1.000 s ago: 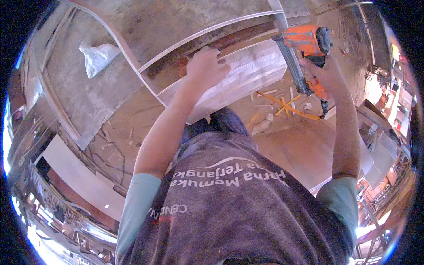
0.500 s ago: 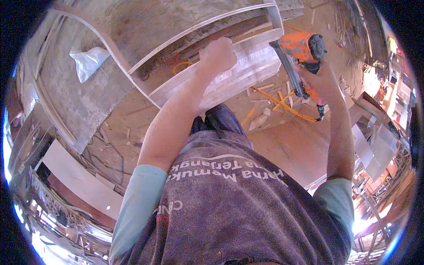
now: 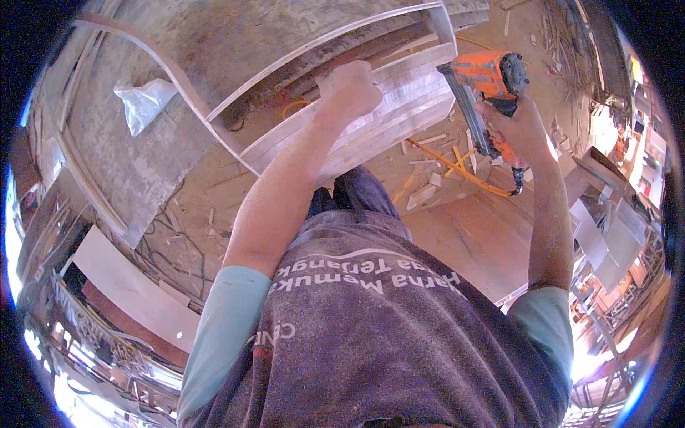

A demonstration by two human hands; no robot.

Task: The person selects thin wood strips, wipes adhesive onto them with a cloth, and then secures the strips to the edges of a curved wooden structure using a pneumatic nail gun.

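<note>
My left hand (image 3: 349, 91) is closed over the upper edge of a pale wooden panel (image 3: 410, 107), its fingers curled out of sight behind it. That panel forms one side of a long wooden frame, whose far rail (image 3: 314, 48) runs roughly alongside. In my right hand (image 3: 521, 128) is an orange and black nail gun (image 3: 486, 75), gripped by its handle. The gun's nose is at the panel's right end, near the frame's short end piece (image 3: 444, 27); whether it touches the wood I cannot tell. A yellow air hose (image 3: 474, 178) hangs from the handle's base.
Wood offcuts (image 3: 424, 194) litter the floor below the panel. A clear plastic bag (image 3: 146, 103) lies inside the frame's left part. White sheets (image 3: 128, 285) lean at lower left, others (image 3: 606, 235) at right. Long wood strips (image 3: 564, 36) lie at far right.
</note>
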